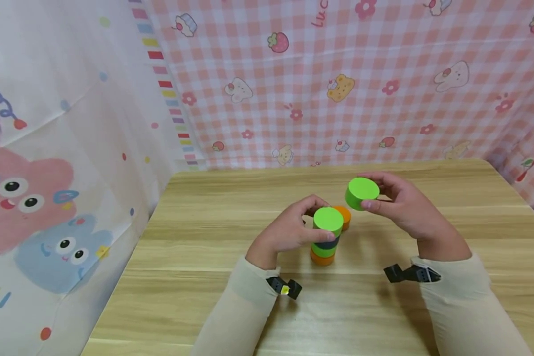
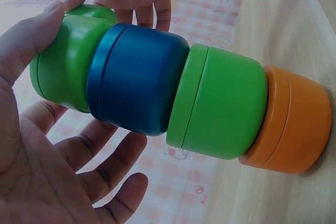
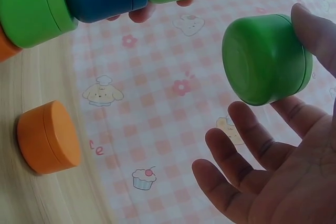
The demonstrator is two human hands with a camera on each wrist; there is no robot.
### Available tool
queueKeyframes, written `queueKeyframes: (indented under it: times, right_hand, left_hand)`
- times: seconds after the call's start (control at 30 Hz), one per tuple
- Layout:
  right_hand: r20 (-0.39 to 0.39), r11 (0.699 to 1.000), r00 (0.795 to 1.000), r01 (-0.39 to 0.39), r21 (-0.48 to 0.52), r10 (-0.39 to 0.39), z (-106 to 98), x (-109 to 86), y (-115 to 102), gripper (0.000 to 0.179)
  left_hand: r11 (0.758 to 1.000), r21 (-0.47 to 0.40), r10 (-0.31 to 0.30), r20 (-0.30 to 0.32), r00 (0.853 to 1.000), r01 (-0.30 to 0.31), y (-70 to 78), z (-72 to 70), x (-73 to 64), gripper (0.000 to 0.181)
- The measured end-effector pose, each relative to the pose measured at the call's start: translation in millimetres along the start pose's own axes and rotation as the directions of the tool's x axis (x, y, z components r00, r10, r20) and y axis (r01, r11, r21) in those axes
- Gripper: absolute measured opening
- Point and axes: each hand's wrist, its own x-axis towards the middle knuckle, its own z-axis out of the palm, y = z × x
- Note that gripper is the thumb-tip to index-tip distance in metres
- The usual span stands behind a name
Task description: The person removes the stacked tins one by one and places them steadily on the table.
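Four small lidded jars are piled upright: an orange jar (image 2: 296, 121) at the bottom, a green jar (image 2: 223, 103), a dark blue jar (image 2: 142, 80), then another green jar (image 1: 328, 220) on top. My left hand (image 1: 289, 227) grips that top green jar between thumb and fingers. Raised to the right of the pile, a separate green jar (image 3: 265, 59) is held by my right hand (image 1: 409, 207), thumb on one side and fingers on the other. In the right wrist view, its base faces the pile. Behind the pile stands a second orange jar (image 3: 50, 137), partly hidden in the head view.
A wood-grain table (image 1: 196, 291) lies under everything. Its back edge meets a pink checked cloth (image 1: 258, 118) with cartoon prints, and a white cartoon cloth (image 1: 93, 198) hangs at the left. Each wrist wears a small black camera mount (image 1: 285, 287).
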Motion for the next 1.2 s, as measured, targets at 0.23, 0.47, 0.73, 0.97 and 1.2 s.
queueKeyframes:
  times: [0.23,0.47,0.73,0.97,1.2]
  right_hand:
    - [-0.015,1.0,1.0,-0.008,0.008,0.008,2.5,0.6,2.7,0.046]
    - [-0.027,0.999,0.999,-0.035,0.014,0.036,7.2,-1.2,11.3,0.046]
    - [-0.031,0.999,0.998,-0.048,0.007,0.048,13.1,-1.9,17.8,0.048]
    - [-0.054,0.998,0.997,-0.059,-0.019,0.058,11.7,-7.6,23.1,0.052]
    - [-0.065,0.996,0.995,-0.076,-0.037,0.073,8.0,-10.4,27.7,0.049]
  left_hand:
    - [1.0,-0.008,-0.016,0.002,1.0,0.016,0.9,0.2,0.1,0.042]
    - [1.0,-0.003,-0.026,-0.001,1.0,0.026,0.6,1.9,0.6,0.04]
    - [1.0,-0.007,-0.021,-0.008,1.0,0.021,-0.1,0.5,0.7,0.04]
    - [1.0,-0.008,-0.011,-0.004,1.0,0.011,-0.8,0.6,0.1,0.042]
    - [1.0,-0.015,-0.01,-0.002,1.0,0.01,-1.6,-0.3,0.1,0.043]
